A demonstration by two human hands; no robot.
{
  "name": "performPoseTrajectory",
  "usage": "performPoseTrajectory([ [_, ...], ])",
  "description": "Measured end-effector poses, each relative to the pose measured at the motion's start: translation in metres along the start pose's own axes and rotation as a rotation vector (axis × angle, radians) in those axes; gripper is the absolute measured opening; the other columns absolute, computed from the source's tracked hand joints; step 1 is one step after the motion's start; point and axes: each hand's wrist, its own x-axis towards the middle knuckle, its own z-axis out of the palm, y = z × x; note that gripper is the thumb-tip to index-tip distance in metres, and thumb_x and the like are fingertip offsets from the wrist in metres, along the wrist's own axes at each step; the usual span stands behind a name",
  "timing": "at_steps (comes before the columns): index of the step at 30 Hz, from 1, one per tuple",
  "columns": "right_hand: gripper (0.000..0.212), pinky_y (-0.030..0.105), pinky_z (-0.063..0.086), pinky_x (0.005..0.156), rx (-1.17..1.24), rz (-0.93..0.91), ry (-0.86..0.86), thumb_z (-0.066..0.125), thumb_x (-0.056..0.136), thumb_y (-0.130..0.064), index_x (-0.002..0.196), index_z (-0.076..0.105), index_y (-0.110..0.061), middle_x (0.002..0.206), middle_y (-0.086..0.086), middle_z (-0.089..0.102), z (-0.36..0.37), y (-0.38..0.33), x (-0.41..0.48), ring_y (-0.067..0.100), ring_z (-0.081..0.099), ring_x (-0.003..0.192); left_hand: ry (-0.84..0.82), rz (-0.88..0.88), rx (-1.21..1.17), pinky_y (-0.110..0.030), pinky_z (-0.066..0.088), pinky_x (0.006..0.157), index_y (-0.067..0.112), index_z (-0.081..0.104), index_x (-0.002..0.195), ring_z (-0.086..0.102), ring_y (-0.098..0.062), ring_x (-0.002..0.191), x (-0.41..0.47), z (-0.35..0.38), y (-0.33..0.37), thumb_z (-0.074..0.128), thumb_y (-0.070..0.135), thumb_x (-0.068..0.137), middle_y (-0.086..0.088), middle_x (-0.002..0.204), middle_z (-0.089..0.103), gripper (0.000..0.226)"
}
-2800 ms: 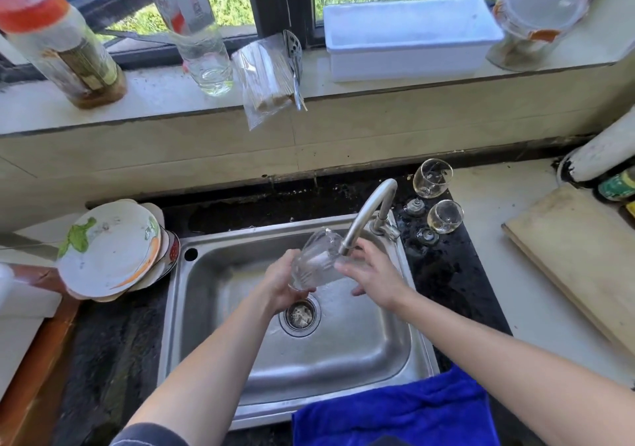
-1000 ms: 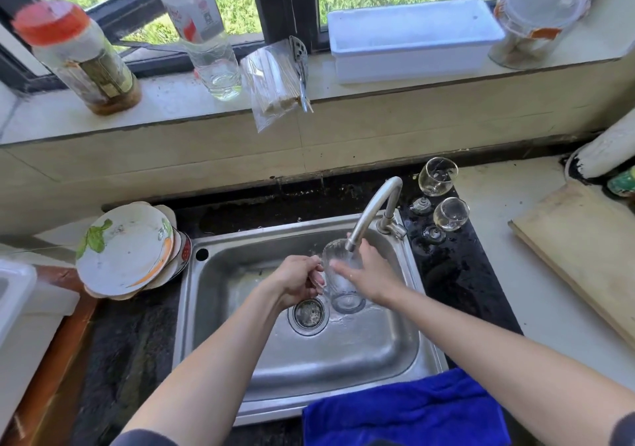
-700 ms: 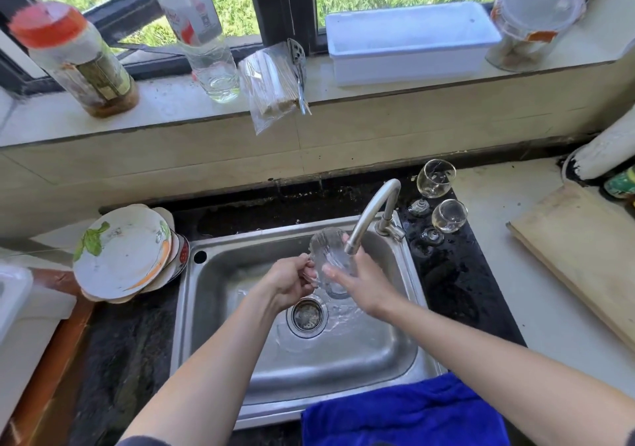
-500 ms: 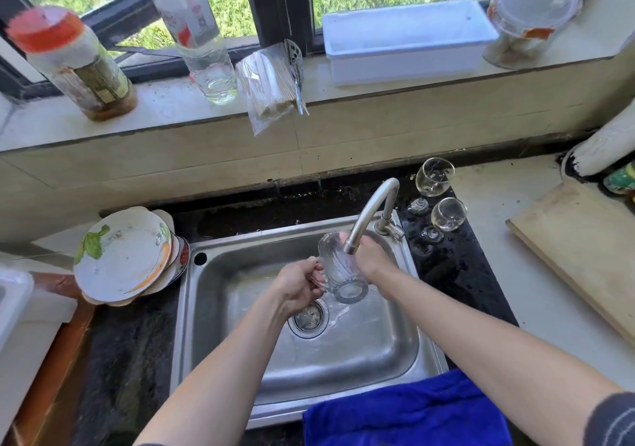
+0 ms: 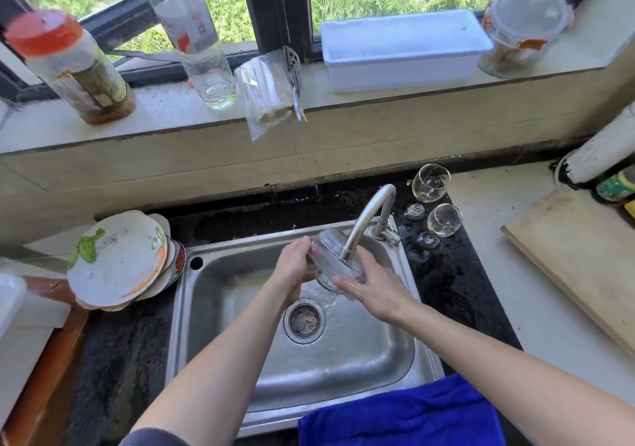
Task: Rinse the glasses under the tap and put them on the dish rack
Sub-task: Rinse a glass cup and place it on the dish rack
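A clear ribbed glass (image 5: 331, 262) is held tilted under the spout of the steel tap (image 5: 369, 217), over the steel sink (image 5: 385, 353). My left hand (image 5: 295, 267) grips its left side with curled fingers. My right hand (image 5: 374, 286) touches its lower right side with fingers stretched out. Water splashes around the drain (image 5: 304, 320). Two small stemmed glasses (image 5: 429, 184) (image 5: 443, 220) stand on the black counter right of the tap.
Stacked plates (image 5: 118, 262) lean at the sink's left. A blue cloth (image 5: 402, 414) lies at its front edge. A wooden board (image 5: 584, 256) is on the right counter. Bottles (image 5: 72, 64) (image 5: 196, 33), a plastic bag (image 5: 266, 90), a white tray (image 5: 402, 50) and a jar (image 5: 522, 26) line the windowsill.
The glass has been turned and tilted under the tap; my right hand came from behind it to its lower right side. My left hand keeps its grip.
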Motion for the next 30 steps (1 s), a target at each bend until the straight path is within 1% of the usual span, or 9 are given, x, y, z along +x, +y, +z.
performPoseTrajectory([
  [4, 0.073, 0.038, 0.044, 0.09, 0.004, 0.069, 0.002, 0.049, 0.08, -0.07, 0.141, 0.03, -0.035, 0.124, -0.001, 0.058, 0.002, 0.003, -0.003, 0.02, 0.059, 0.105, 0.028, 0.018, -0.024, -0.029, 0.043, 0.063, 0.017, 0.051, 0.075, 0.053, -0.014, 0.065, -0.002, 0.018, -0.007, 0.032, 0.04, 0.103, 0.001, 0.071, 0.058, 0.042],
  [7, 0.076, 0.044, 0.04, 0.105, 0.113, 0.131, -0.088, 0.042, 0.083, -0.074, 0.146, 0.029, -0.033, 0.139, -0.002, 0.05, 0.002, 0.004, -0.001, 0.023, 0.051, 0.124, 0.012, -0.011, 0.017, -0.028, 0.037, 0.059, 0.018, 0.046, 0.071, 0.045, -0.016, 0.061, 0.003, 0.018, -0.016, 0.029, 0.045, 0.102, -0.003, 0.07, 0.05, 0.044],
  [11, 0.097, 0.049, 0.035, 0.109, 0.266, 0.191, -0.151, 0.035, 0.066, -0.092, 0.144, 0.036, -0.035, 0.147, -0.009, 0.045, 0.009, 0.04, 0.054, 0.019, 0.043, 0.134, -0.077, -0.056, 0.017, -0.028, 0.035, 0.058, 0.013, 0.059, 0.087, 0.048, -0.017, 0.064, -0.002, 0.03, -0.029, 0.031, 0.044, 0.102, -0.008, 0.077, 0.057, 0.044],
  [15, 0.074, 0.047, 0.034, 0.11, 0.194, 0.191, -0.114, 0.032, 0.08, -0.076, 0.139, 0.044, -0.032, 0.146, -0.006, 0.046, -0.005, 0.014, 0.042, 0.021, 0.043, 0.133, -0.059, -0.13, -0.085, -0.027, 0.034, 0.052, 0.015, 0.055, 0.07, 0.048, -0.009, 0.046, -0.007, 0.031, -0.031, 0.037, 0.039, 0.102, 0.002, 0.055, 0.055, 0.044],
  [19, 0.058, 0.048, 0.025, 0.115, 0.137, 0.134, -0.127, 0.024, 0.095, -0.065, 0.144, 0.035, -0.035, 0.152, -0.01, 0.036, 0.006, 0.003, 0.009, 0.018, 0.027, 0.143, -0.029, -0.141, -0.214, -0.028, 0.048, 0.081, 0.004, 0.064, 0.099, 0.062, -0.022, 0.09, 0.005, 0.016, -0.03, 0.038, 0.045, 0.099, -0.014, 0.101, 0.062, 0.049],
  [22, 0.046, 0.036, 0.041, 0.092, 0.199, 0.197, -0.019, 0.021, 0.098, -0.056, 0.11, 0.055, -0.029, 0.129, 0.0, 0.059, 0.001, 0.0, 0.037, 0.024, 0.054, 0.119, 0.009, -0.122, -0.27, -0.03, 0.047, 0.081, 0.012, 0.056, 0.099, 0.048, -0.022, 0.091, 0.009, 0.024, -0.036, 0.058, 0.053, 0.086, -0.008, 0.109, 0.047, 0.043],
  [24, 0.046, 0.032, 0.048, 0.073, 0.411, 0.36, -0.038, 0.027, 0.097, -0.057, 0.108, 0.058, -0.025, 0.111, 0.003, 0.066, -0.003, -0.005, 0.042, 0.023, 0.063, 0.094, 0.055, -0.09, -0.294, -0.032, 0.051, 0.082, 0.008, 0.059, 0.091, 0.056, -0.021, 0.08, 0.001, 0.029, -0.029, 0.065, 0.051, 0.082, -0.011, 0.092, 0.058, 0.044],
  [27, 0.057, 0.029, 0.054, 0.057, 0.562, 0.455, -0.187, 0.032, 0.09, -0.069, 0.111, 0.061, -0.025, 0.098, 0.009, 0.071, -0.001, -0.005, 0.026, 0.025, 0.071, 0.081, 0.127, -0.078, -0.303, -0.033, 0.05, 0.075, 0.014, 0.051, 0.066, 0.052, -0.019, 0.064, 0.002, 0.028, -0.023, 0.039, 0.037, 0.102, -0.002, 0.058, 0.053, 0.044],
  [30, 0.054, 0.034, 0.057, 0.057, 0.484, 0.391, -0.089, 0.036, 0.091, -0.066, 0.111, 0.061, -0.022, 0.094, 0.007, 0.07, 0.004, -0.001, 0.025, 0.023, 0.068, 0.075, 0.153, -0.014, -0.109, -0.033, 0.04, 0.071, 0.018, 0.045, 0.065, 0.045, -0.019, 0.073, 0.004, 0.024, -0.016, 0.035, 0.032, 0.102, -0.004, 0.072, 0.049, 0.041],
])
